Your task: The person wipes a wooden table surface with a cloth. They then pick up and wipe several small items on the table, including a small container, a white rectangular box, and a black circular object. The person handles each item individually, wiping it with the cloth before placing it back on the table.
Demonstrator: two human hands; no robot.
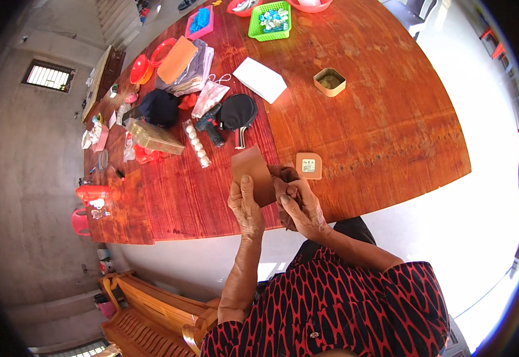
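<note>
My left hand [246,206] grips a brown flat-faced piece [253,172], its thumb across the near face; whether this is a box or a panel I cannot tell. Bunched in my right hand [305,211] is a dark brown cloth [283,183], which meets the right edge of the brown piece. Just beyond the right hand, a square orange lid [302,174] with a printed label lies on the wooden table [375,134]. Farther off stands an open square tin [330,93] with rounded corners.
Left of the tin lie a white box [259,80], a cased table tennis paddle [238,111], a cordless drill [211,127] and a tube of white balls [195,145]. Folded cloths [203,67], a clear-sided box [154,137] and a green basket [253,31] sit beyond. A wooden bench [152,308] stands lower left.
</note>
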